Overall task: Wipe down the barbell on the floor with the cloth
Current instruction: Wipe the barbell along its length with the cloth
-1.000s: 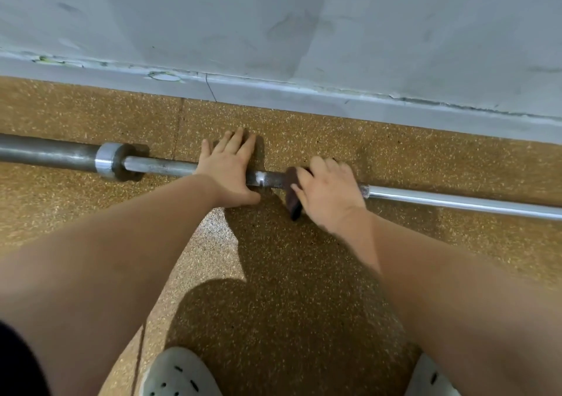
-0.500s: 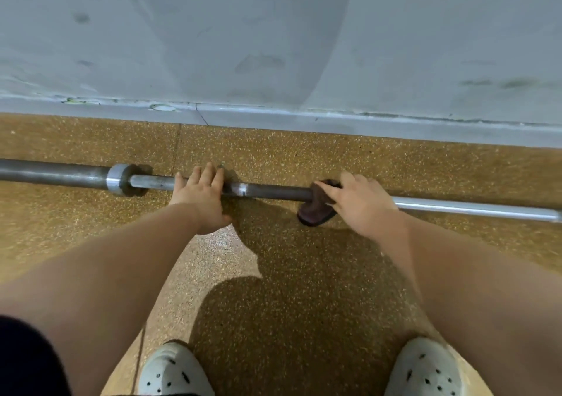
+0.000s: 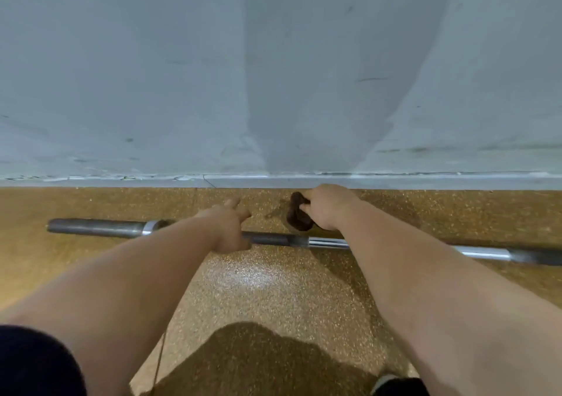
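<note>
On the speckled floor (image 3: 273, 289) below the wall (image 3: 182, 61), the barbell (image 3: 273, 239) lay with its long axis running from 9 o'clock to 3 o'clock. The left hand (image 3: 228, 228) lay across its shaft, fingers straight. The right hand (image 3: 328, 207) gripped the bunched brown cloth (image 3: 299, 218), seemingly just off the shaft. From the cloth, the bar lay at 6 o'clock.

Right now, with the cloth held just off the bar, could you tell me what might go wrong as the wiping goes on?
1. The barbell lies loose on the glossy floor; the left hand looks straight-fingered, not gripping, so the bar may roll.
2. The cloth is bunched small in the right hand, so a pass may skip patches.
</note>
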